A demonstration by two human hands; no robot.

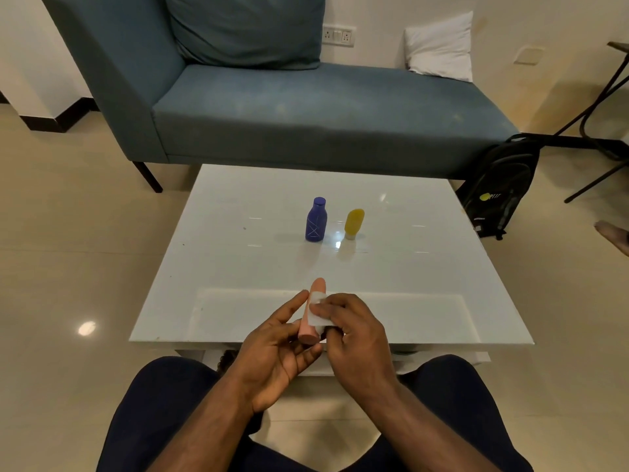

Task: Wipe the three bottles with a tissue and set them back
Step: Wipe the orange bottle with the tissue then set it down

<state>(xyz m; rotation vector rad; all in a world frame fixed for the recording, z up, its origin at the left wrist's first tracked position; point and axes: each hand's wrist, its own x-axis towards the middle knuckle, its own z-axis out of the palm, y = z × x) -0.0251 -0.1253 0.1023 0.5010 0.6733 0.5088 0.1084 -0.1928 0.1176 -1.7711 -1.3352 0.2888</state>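
Pink bottle (312, 315) sits in my two hands above the table's near edge, tilted with its rounded end pointing away from me and its flat end toward me. My left hand (275, 349) cradles it from the left, fingers loosely curled under and beside it, forefinger stretched along its side. My right hand (354, 338) is closed on a white tissue (318, 313), pressing it against the bottle's right side, so the tissue wraps part of the middle of the bottle. My knees in dark trousers show below, on either side of my forearms.

Farther out, near the middle of the white glossy table (238, 267), the blue bottle (316, 220) stands upright with its cap on top. Just to its right, apart from it, the yellow bottle (354, 223) stands on its pale cap, leaning a little to the right. Both are well away from my hands.

Beyond the table's far edge is a blue sofa (306, 107) with a white pillow (440, 46) at its right end, and a black backpack (500, 189) leans by the table's far right corner.
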